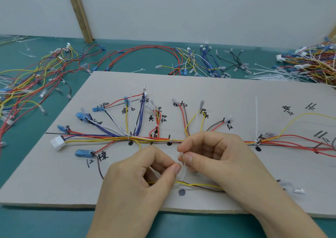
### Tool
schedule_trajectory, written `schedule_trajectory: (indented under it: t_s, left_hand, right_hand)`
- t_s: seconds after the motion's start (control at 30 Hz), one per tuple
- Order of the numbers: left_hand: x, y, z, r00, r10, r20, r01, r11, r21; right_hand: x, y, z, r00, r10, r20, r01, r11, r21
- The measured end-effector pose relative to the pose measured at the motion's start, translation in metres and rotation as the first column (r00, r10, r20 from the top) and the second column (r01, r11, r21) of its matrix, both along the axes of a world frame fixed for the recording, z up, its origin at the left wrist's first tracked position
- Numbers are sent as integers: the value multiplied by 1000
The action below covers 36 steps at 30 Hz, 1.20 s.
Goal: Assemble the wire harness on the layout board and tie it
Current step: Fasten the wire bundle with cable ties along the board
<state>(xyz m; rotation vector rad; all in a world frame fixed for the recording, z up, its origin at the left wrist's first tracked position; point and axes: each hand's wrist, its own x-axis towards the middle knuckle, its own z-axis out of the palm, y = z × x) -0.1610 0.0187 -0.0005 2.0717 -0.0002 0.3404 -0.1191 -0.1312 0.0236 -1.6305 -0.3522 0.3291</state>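
Just above the black ink dot (181,192) near the grey layout board's (54,183) front edge, the left hand (134,179) and right hand (214,157) pinch a thin white plastic cable tie (182,172) looped around the yellow and brown wire pair (198,185). It looks light, springy and slippery, so best gripped at head and tail.

Board (227,92) under the hands: matt grey, papery face, rough fibrous edge. Wires (101,137) beyond the fingers: smooth plastic insulation, slight sheen. Cable tie (182,172) between the thumbs: translucent white plastic (glossy). Blue sleeves (84,153) left of the hands: shiny clear plastic. Tabletop (27,223): matt teal.
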Motion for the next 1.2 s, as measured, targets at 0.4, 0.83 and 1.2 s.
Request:
schedule_trajectory:
  t_s: [0.4,0.83,1.2]
  left_hand:
    - [0,-1,1,1000,-5,3,5,1000,9]
    - [-1,-1,2,1000,1,14,-1,1000,23]
    - [-2,-5,3,1000,-1,18,0,997,77]
  right_hand:
    - [0,0,-1,1000,-14,8,14,1000,-18]
    - [-1,0,-1,1000,0,29,1,999,-42]
    - [0,-2,-4,998,-21,64,22,1000,-18]
